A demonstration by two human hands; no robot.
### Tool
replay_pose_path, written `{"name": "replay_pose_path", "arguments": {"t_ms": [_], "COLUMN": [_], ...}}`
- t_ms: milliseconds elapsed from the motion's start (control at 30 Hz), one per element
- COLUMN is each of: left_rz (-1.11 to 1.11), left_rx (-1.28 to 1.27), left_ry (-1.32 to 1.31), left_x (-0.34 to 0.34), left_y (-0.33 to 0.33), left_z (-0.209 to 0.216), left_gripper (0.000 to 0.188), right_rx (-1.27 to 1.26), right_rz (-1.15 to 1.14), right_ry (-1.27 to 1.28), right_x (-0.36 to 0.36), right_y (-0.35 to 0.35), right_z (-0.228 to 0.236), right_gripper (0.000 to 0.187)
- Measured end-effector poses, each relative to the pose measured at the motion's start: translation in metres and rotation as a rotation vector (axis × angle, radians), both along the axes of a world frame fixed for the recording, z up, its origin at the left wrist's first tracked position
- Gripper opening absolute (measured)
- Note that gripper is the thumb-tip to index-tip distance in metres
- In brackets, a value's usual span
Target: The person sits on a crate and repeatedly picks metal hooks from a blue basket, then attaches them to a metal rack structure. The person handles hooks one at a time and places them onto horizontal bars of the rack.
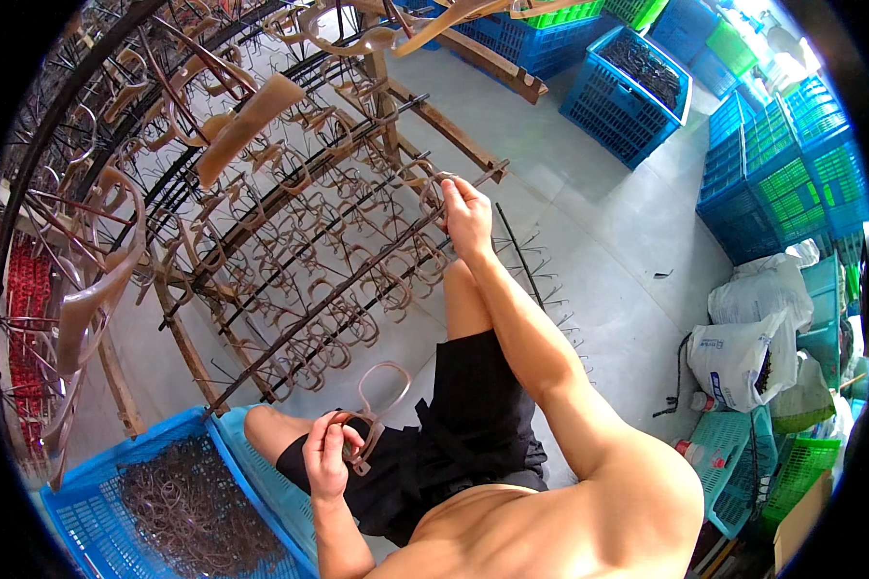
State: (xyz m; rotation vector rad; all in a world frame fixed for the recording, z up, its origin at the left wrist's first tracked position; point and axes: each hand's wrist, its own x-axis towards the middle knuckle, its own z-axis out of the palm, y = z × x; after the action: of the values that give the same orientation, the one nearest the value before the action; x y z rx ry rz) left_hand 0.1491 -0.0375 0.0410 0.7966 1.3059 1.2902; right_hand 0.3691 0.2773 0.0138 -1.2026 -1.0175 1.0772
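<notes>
Closed fingers of my left hand hold pinkish-brown plastic eyeglass frames above my lap, one rim loop standing up. How many it holds is hard to tell. My right hand reaches forward to a dark rod of the rack, thumb and fingers pinched together at its far right end. Whatever lies between those fingers is too small to make out. Beneath and around that rod, brown eyeglass frames hang in rows on thin wire hooks. Larger-looking frames hang close at the upper left.
A blue basket of thin brown pieces stands at my lower left. Bare wire hooks stick out beyond the right hand. A blue crate of dark pieces stands ahead. Stacked crates and white sacks line the right side.
</notes>
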Motion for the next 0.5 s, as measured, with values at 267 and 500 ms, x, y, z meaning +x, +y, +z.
{"name": "replay_pose_path", "arguments": {"t_ms": [267,500], "left_rz": [-0.014,-0.052], "left_rx": [0.034,0.088], "left_ry": [-0.041,0.021], "left_x": [0.002,0.008], "left_y": [-0.003,-0.004], "left_z": [0.001,-0.002], "left_gripper": [0.023,0.025], "right_rx": [0.081,0.247], "right_rz": [-0.053,-0.198], "right_ry": [-0.029,-0.239], "right_x": [0.007,0.009], "right_y": [0.006,0.020], "right_z": [-0.003,-0.014], "right_gripper": [0.018,0.019]}}
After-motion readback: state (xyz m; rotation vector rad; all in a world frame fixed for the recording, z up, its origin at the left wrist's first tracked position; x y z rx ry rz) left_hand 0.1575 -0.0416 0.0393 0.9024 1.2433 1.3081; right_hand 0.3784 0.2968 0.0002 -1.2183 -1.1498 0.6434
